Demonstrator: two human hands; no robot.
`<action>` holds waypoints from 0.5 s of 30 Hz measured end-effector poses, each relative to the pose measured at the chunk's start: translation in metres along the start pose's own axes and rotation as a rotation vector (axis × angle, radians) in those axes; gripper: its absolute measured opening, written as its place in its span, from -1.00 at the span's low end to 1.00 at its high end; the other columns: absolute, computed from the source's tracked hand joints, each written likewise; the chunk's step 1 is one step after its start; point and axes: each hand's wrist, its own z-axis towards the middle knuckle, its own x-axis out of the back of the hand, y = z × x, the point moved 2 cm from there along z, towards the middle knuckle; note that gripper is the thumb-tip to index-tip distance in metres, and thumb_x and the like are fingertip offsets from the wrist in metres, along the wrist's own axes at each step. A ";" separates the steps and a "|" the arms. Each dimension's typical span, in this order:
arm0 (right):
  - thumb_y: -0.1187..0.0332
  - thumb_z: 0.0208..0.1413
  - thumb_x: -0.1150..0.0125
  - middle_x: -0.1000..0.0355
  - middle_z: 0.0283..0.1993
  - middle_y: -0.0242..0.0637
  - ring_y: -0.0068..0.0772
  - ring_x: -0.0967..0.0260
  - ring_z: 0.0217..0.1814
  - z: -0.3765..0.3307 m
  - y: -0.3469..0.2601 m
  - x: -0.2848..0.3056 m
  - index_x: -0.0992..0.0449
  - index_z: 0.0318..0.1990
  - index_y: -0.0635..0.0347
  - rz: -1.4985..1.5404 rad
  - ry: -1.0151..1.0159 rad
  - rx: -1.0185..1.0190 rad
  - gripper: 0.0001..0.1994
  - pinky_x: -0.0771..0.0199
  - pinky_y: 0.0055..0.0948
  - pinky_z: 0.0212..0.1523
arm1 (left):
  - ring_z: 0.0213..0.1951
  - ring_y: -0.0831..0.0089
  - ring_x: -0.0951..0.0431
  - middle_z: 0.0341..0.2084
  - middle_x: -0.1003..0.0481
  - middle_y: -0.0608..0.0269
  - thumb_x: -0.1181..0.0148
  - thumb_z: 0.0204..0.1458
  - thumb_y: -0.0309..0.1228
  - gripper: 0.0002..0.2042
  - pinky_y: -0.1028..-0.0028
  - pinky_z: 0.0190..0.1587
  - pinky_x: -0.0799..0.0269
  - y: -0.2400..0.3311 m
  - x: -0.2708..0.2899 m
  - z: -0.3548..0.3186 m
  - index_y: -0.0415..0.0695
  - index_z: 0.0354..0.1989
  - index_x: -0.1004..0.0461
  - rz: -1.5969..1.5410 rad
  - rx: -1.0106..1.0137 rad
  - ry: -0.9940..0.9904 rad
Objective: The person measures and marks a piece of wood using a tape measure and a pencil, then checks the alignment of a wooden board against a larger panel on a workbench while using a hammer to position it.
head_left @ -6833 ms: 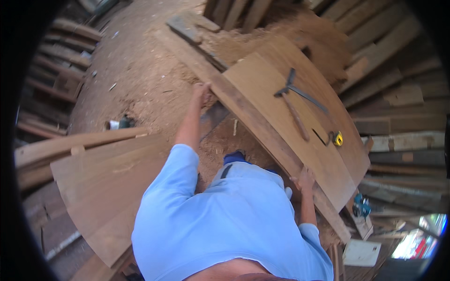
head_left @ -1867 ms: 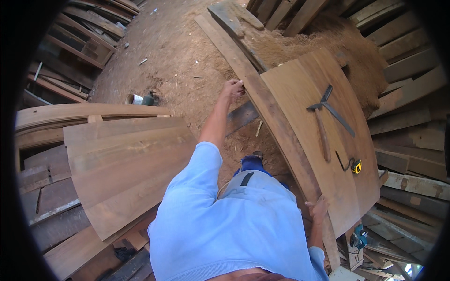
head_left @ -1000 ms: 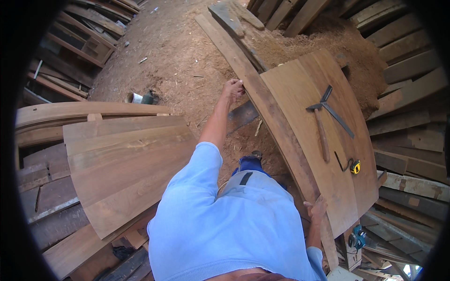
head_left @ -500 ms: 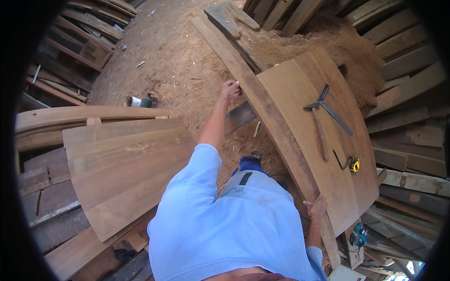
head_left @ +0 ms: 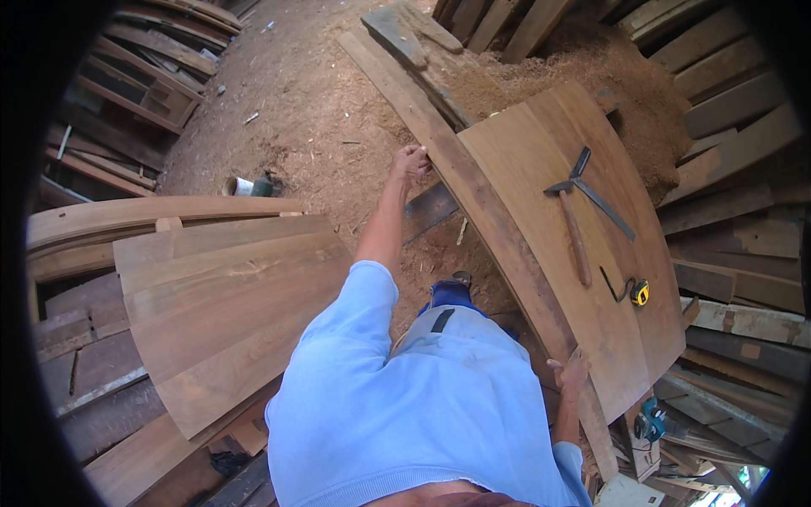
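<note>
A long, narrow wooden plank runs from the upper middle down to the lower right, along the near side of a wide wooden panel. My left hand is at the plank's left edge, its fingers closed against the wood. Lower down, my right hand grips the same plank's edge, its thumb sticking out on the near side. On the panel lie a wooden-handled hammer, a dark try square and a yellow tape measure.
Another wide panel lies to my left beside a curved frame. A bucket stands on the dirt floor. Sawdust is heaped behind the panel. A teal power tool sits at lower right. Stacked boards line the right.
Both hands stay at the plank's edge in nearly the same pose. The view has shifted slightly; the tools on the panel have not moved.
</note>
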 end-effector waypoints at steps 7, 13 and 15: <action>-0.06 -0.20 -0.47 -0.11 0.35 0.08 0.22 -0.04 0.34 0.002 0.003 -0.005 -0.11 0.36 0.36 0.017 -0.069 -0.081 0.03 -0.16 0.05 0.29 | -0.21 0.19 -0.57 -0.17 -0.50 0.01 -0.27 0.09 -0.30 -0.60 0.25 -0.25 -0.55 0.017 -0.023 -0.026 -0.24 0.02 -0.36 0.592 -0.181 0.325; -0.09 -0.22 -0.46 -0.11 0.35 0.07 0.23 -0.05 0.32 0.006 0.003 -0.009 -0.10 0.36 0.33 0.010 -0.092 -0.083 0.04 -0.17 0.05 0.28 | 0.17 -0.06 -0.30 0.08 -0.37 -0.06 -0.34 -0.13 -0.30 -0.47 0.05 0.20 -0.22 -0.010 -0.097 -0.115 -0.15 0.07 -0.38 1.353 -1.101 -0.069; -0.10 -0.22 -0.46 -0.12 0.35 0.07 0.23 -0.05 0.33 0.000 0.000 -0.007 -0.11 0.35 0.33 0.019 -0.100 -0.098 0.04 -0.17 0.04 0.28 | 0.23 -0.10 -0.23 0.15 -0.32 -0.09 -0.36 -0.16 -0.23 -0.41 0.00 0.25 -0.15 -0.063 -0.132 -0.153 -0.08 0.12 -0.37 1.432 -1.015 -0.561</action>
